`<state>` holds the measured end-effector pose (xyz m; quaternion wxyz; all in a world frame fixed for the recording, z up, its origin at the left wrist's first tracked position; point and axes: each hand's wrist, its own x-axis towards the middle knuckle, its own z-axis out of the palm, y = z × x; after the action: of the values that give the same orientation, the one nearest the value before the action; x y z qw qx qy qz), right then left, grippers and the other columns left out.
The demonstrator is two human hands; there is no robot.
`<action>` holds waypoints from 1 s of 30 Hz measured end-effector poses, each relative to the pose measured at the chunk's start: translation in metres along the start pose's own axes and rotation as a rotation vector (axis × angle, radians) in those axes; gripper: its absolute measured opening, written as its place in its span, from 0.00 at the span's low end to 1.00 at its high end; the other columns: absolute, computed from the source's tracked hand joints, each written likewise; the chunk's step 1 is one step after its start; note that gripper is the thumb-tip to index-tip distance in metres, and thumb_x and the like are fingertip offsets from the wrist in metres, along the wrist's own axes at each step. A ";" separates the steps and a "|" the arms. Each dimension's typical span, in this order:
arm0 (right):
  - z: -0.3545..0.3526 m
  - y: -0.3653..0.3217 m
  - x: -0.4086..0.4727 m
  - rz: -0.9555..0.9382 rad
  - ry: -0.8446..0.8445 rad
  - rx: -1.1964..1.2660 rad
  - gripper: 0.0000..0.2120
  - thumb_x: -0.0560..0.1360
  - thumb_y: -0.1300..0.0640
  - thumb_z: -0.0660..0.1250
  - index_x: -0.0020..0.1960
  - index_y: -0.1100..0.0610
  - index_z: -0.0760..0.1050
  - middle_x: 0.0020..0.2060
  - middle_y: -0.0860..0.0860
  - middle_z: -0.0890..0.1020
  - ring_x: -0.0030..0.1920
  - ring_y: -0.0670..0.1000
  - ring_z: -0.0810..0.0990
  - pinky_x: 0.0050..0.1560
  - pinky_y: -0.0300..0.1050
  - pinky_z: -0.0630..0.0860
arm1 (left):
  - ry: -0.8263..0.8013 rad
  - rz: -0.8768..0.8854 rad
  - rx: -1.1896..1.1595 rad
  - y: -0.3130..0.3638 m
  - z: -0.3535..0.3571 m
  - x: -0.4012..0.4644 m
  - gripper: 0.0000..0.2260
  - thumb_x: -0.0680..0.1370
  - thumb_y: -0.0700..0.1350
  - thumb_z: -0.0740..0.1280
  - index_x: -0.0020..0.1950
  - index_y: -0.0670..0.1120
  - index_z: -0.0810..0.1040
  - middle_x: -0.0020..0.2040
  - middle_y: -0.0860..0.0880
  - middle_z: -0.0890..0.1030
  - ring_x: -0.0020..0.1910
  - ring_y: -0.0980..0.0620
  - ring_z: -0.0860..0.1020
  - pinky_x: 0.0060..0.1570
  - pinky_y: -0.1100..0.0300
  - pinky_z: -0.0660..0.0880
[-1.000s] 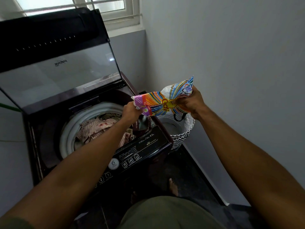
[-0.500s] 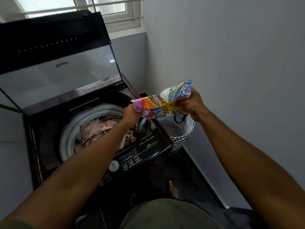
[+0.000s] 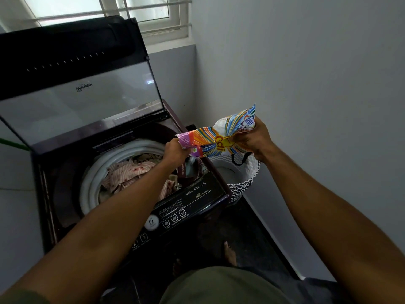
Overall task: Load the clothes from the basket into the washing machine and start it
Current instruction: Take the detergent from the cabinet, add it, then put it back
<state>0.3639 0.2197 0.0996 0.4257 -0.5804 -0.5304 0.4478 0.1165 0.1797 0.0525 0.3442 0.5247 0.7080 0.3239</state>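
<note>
Both hands hold a detergent packet [image 3: 221,137] tilted over the open washing machine [image 3: 197,194]: the left hand [image 3: 175,150] pinches its lower end, aiming it at the small detergent drawer [image 3: 191,168] just below, while the right hand [image 3: 252,139] grips the raised end, likely to tip powder down. The clothes [image 3: 129,174] already lie in the drum; the basket [image 3: 238,178] beside the machine looks emptied.

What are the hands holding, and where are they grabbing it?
A colourful detergent packet: left hand grips its lower end, right hand its upper end.
</note>
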 end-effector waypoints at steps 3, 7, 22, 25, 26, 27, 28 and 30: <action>0.000 0.001 0.002 0.000 0.009 -0.007 0.29 0.58 0.72 0.79 0.57 0.60 0.79 0.48 0.53 0.86 0.47 0.53 0.84 0.48 0.50 0.83 | 0.000 -0.012 -0.017 0.001 0.000 0.001 0.14 0.74 0.40 0.75 0.59 0.40 0.81 0.54 0.42 0.83 0.52 0.46 0.81 0.47 0.56 0.76; 0.000 0.001 0.004 -0.008 0.004 -0.005 0.28 0.59 0.71 0.80 0.57 0.59 0.79 0.49 0.53 0.86 0.49 0.53 0.85 0.48 0.50 0.83 | 0.002 -0.002 -0.011 0.001 0.000 0.003 0.15 0.74 0.41 0.75 0.60 0.41 0.80 0.55 0.43 0.83 0.50 0.51 0.79 0.41 0.64 0.72; 0.001 0.001 0.008 0.008 0.010 -0.022 0.29 0.56 0.68 0.80 0.56 0.57 0.79 0.48 0.52 0.86 0.49 0.55 0.85 0.50 0.54 0.83 | 0.005 0.006 0.049 0.003 0.001 0.006 0.17 0.73 0.42 0.76 0.61 0.41 0.80 0.57 0.42 0.83 0.56 0.46 0.80 0.47 0.60 0.72; 0.002 -0.001 0.007 0.006 0.006 -0.025 0.27 0.58 0.70 0.79 0.56 0.58 0.79 0.48 0.52 0.86 0.49 0.54 0.85 0.51 0.55 0.83 | 0.007 -0.002 0.046 0.005 0.000 0.005 0.17 0.73 0.41 0.75 0.61 0.41 0.80 0.57 0.42 0.82 0.57 0.45 0.80 0.46 0.61 0.72; 0.002 -0.001 0.007 0.005 0.009 -0.020 0.27 0.58 0.70 0.78 0.55 0.58 0.79 0.48 0.53 0.86 0.49 0.55 0.85 0.51 0.55 0.82 | 0.007 -0.009 0.039 0.005 0.000 0.005 0.17 0.73 0.41 0.75 0.61 0.40 0.80 0.57 0.42 0.82 0.57 0.45 0.80 0.44 0.62 0.71; 0.002 -0.001 0.007 0.008 0.012 -0.017 0.27 0.58 0.70 0.78 0.55 0.58 0.79 0.48 0.53 0.86 0.49 0.55 0.85 0.52 0.56 0.82 | 0.009 -0.016 0.026 0.005 0.000 0.004 0.17 0.73 0.40 0.75 0.61 0.40 0.79 0.57 0.42 0.82 0.56 0.46 0.80 0.43 0.64 0.71; 0.002 0.000 0.008 0.011 0.013 -0.017 0.27 0.58 0.70 0.79 0.55 0.58 0.79 0.48 0.53 0.86 0.49 0.55 0.85 0.52 0.55 0.82 | 0.010 -0.018 0.011 0.005 0.000 0.004 0.18 0.73 0.40 0.75 0.61 0.40 0.79 0.58 0.42 0.82 0.55 0.47 0.80 0.40 0.67 0.71; 0.002 -0.001 0.008 0.008 0.009 -0.033 0.27 0.59 0.69 0.79 0.56 0.57 0.79 0.48 0.52 0.86 0.49 0.54 0.85 0.51 0.53 0.83 | 0.014 -0.014 0.005 0.004 -0.001 0.004 0.18 0.72 0.40 0.76 0.61 0.40 0.79 0.56 0.43 0.82 0.52 0.51 0.79 0.36 0.71 0.70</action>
<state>0.3621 0.2275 0.0999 0.4170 -0.5914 -0.5335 0.4379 0.1172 0.1844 0.0558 0.3404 0.5184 0.7147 0.3234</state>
